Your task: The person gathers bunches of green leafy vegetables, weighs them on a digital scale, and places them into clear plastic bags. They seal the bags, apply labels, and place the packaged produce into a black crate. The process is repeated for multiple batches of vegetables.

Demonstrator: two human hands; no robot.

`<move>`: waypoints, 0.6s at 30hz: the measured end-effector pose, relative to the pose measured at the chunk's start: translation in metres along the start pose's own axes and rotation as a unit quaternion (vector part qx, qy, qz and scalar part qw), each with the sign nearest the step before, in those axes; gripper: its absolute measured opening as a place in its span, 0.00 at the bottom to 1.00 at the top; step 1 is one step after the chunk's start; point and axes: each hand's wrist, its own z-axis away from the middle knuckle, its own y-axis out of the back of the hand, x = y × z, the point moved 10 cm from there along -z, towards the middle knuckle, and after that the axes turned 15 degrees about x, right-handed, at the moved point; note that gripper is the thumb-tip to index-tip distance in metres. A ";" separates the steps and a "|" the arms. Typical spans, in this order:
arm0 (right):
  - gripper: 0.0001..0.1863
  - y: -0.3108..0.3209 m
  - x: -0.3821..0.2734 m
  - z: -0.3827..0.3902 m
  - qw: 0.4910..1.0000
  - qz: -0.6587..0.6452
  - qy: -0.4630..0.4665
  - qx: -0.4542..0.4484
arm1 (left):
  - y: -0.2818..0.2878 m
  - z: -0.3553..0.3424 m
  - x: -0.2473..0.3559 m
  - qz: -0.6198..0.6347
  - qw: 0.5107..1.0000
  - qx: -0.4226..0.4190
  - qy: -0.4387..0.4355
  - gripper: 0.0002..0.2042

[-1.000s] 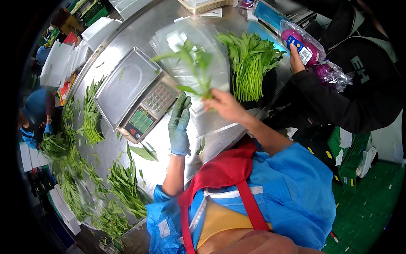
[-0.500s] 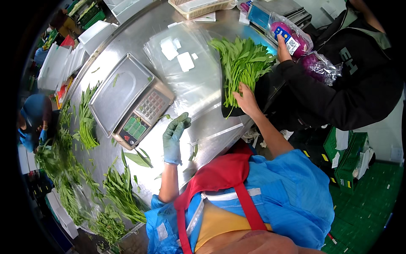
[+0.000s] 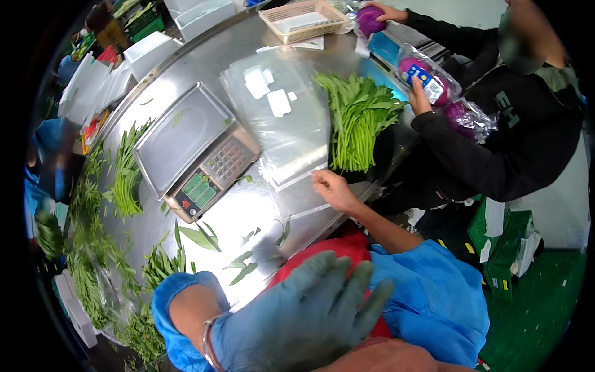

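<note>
My left hand [image 3: 304, 310], in a blue-green glove, is raised close in front of my chest, large and slightly blurred. Its fingers are stretched out and hold nothing. My bare right hand [image 3: 334, 189] is at the near edge of a stack of clear plastic bags [image 3: 291, 139], fingers curled together; whatever they may pinch is hidden. Just beyond that hand, a bundle of leafy green stems [image 3: 359, 124] lies with its cut ends toward me. White labels [image 3: 279, 103] rest on the bags. Left of them stands a digital scale [image 3: 198, 149] with a bare metal pan.
Loose greens [image 3: 93, 248] cover the table's left side, with stray leaves [image 3: 199, 237] near me. A beige basket [image 3: 304, 22] sits at the far edge. To the right, a person in black [image 3: 496, 136] handles wrapped purple vegetables [image 3: 427, 80]. Green crates [image 3: 508, 242] stand below.
My left hand has come up from beside the scale toward my chest. My right hand has left the green bundle and moved left to the bags. The co-worker's other hand now shows.
</note>
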 end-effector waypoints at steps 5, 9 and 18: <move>0.17 -0.011 -0.015 0.006 0.999 0.032 -0.021 -0.035 | -0.001 0.001 0.003 -0.006 0.997 -0.001 0.077 0.17; 0.18 -0.027 -0.018 0.014 0.997 0.049 -0.021 -0.056 | -0.022 0.010 0.012 0.080 0.993 -0.033 0.086 0.17; 0.17 -0.044 -0.024 0.016 0.997 0.037 0.019 -0.059 | 0.003 0.025 0.012 0.027 0.993 0.039 0.107 0.18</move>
